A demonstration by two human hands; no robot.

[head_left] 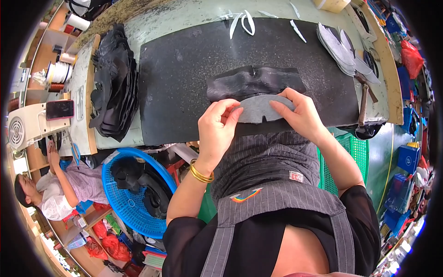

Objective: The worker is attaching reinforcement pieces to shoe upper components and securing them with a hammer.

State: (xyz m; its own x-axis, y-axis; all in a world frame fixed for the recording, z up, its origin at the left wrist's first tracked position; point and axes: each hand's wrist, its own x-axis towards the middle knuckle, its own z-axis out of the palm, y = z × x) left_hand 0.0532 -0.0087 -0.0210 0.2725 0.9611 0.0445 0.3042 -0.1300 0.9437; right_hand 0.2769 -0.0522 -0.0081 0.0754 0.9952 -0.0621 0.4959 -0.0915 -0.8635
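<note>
Between my two hands is a grey, half-oval flat piece (260, 109) with a small dark notch in its lower edge. My left hand (220, 122) pinches its left end between thumb and fingers. At the other end, my right hand (295, 111) grips it with the thumb on top. Just beyond lies a black, leather-like piece (254, 82), creased in the middle, on the black work mat (180, 87). The grey piece overlaps its near edge; whether the two are joined I cannot tell.
Stacked black pieces (115, 87) lie left of the mat. Grey cut pieces (336, 48) and a hammer (363, 104) lie at right, white strips (247, 23) at the far edge. A blue basket (138, 217) holds black pieces; a green basket (355, 152) stands right. Another person (60, 184) sits left.
</note>
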